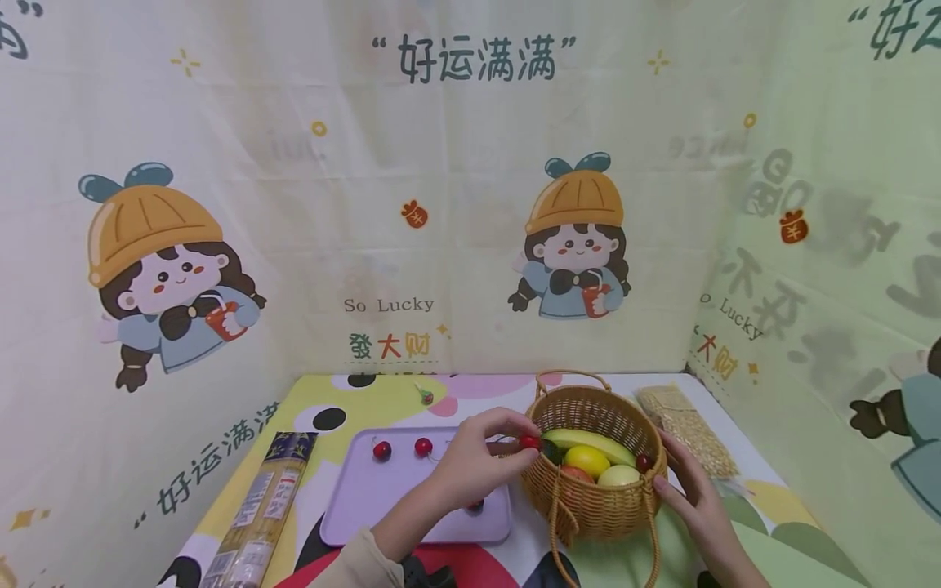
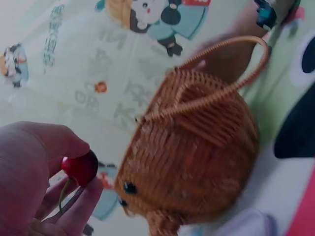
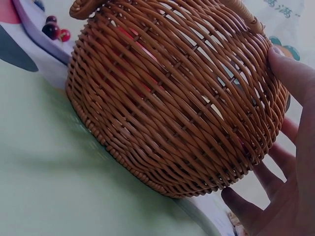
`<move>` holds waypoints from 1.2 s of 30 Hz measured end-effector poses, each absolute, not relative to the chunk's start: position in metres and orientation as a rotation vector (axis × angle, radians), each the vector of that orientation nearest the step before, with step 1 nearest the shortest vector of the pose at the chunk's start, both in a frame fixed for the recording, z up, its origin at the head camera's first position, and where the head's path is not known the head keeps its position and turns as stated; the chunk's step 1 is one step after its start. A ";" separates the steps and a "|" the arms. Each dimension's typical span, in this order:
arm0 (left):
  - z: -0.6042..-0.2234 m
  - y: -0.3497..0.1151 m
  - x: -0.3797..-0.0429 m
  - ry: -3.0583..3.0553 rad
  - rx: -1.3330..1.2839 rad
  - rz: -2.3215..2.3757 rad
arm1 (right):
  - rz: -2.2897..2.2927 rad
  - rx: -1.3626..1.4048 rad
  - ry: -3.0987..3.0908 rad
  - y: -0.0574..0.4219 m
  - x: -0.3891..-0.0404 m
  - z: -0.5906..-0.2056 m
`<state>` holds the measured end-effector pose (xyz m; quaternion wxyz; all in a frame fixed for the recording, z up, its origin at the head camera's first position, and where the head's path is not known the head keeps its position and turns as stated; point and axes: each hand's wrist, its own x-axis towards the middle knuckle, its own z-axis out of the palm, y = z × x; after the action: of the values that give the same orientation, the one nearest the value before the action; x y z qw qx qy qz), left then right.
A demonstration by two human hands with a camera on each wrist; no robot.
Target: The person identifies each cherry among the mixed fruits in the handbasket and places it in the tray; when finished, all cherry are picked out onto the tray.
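Note:
Between thumb and fingertips, my left hand [image 1: 478, 461] pinches a red cherry [image 2: 81, 168] by its body, its green stem hanging below. It holds the cherry at the left rim of a wicker basket [image 1: 599, 514]. Inside the basket lie a banana [image 1: 588, 441], a lemon [image 1: 586, 462], a pale round fruit [image 1: 619, 476], a reddish fruit [image 1: 577, 474] partly hidden by the rim, and a dark cherry [image 1: 644, 463]. My right hand [image 1: 694, 498] holds the basket's right side, thumb near the rim and fingers spread round the wall.
Left of the basket, a lilac tray [image 1: 345, 506] bears several cherries, partly hidden by my left arm. A long pack of noodles [image 1: 260, 514] lies farther left, and a bag of grains [image 1: 687, 425] lies behind the basket at right. A small strawberry-like item [image 1: 426, 398] sits at the back.

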<state>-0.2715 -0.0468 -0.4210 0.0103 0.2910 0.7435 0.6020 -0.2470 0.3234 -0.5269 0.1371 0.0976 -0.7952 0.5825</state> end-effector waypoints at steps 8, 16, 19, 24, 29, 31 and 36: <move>-0.465 -0.106 -0.256 2.491 0.542 1.980 | 1.660 0.364 -2.249 0.324 -0.246 -0.526; -0.505 -0.147 -0.247 2.811 0.270 1.834 | 1.658 0.374 -2.251 0.322 -0.245 -0.527; -0.514 -0.155 -0.248 2.891 0.249 1.700 | 1.659 0.366 -2.251 0.323 -0.245 -0.526; -0.524 -0.163 -0.248 2.923 0.216 1.522 | 1.658 0.352 -2.262 0.324 -0.245 -0.525; -0.531 -0.166 -0.249 2.927 0.206 1.503 | 1.656 0.349 -2.263 0.324 -0.244 -0.524; -0.534 -0.166 -0.249 2.932 0.203 1.515 | 1.655 0.352 -2.263 0.324 -0.244 -0.524; -0.539 -0.167 -0.250 2.947 0.191 1.522 | 1.655 0.358 -2.262 0.324 -0.244 -0.522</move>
<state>-0.2499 -0.1670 -0.5387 -0.0903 0.0572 0.8834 0.4563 -0.2443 0.3236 -0.5223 0.1575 0.1252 -0.7905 0.5786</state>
